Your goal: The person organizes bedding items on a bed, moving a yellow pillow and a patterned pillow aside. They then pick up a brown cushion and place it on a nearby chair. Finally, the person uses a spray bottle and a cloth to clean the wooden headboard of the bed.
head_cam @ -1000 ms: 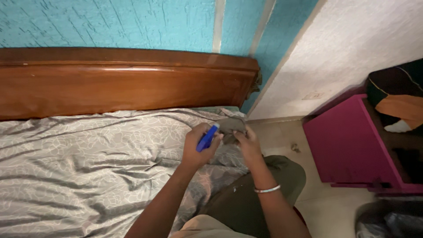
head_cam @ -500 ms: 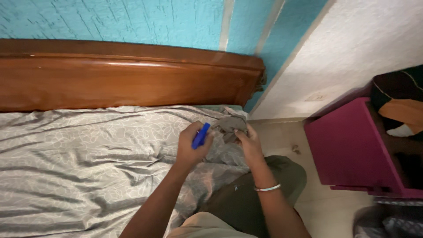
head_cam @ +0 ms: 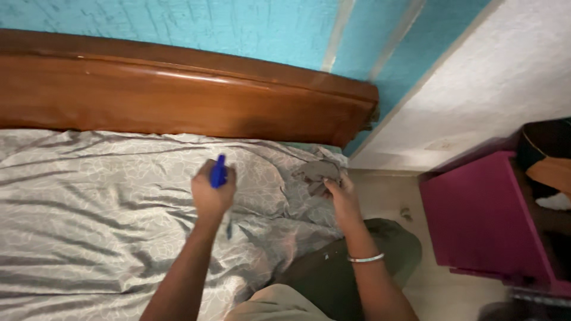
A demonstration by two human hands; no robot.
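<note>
Over the head end of the bed [head_cam: 89, 208], near its wooden headboard [head_cam: 178, 101], both hands of the person are occupied. The left hand [head_cam: 213, 193] is raised above the patterned grey sheet, its grip closed fully round a blue object [head_cam: 219, 171]. Only the object's upper end shows above the fist, and its kind cannot be told. The right hand [head_cam: 340, 193] is at the corner of the bed beside the floor [head_cam: 386, 196]. Its grip is pinched shut on a crumpled grey cloth [head_cam: 318, 172], which touches or hangs just over the sheet.

Step in hand, as judged: each hand carries its own item and the two are held apart, the blue object lifted clear of the bed and the cloth kept low at the corner. Any further handling would call for a firm hold on both. It would also call for attention to the headboard close behind and to the loose folds of sheet beneath.

Count:
- two hands
- one blue object
- one grey cloth
- one silver bangle [head_cam: 364, 258], on the right wrist
- one headboard
- one magenta cabinet [head_cam: 476, 214], standing well apart to the right beneath the white wall [head_cam: 505, 77]

The turquoise wall [head_cam: 178, 24] runs behind the headboard.
</note>
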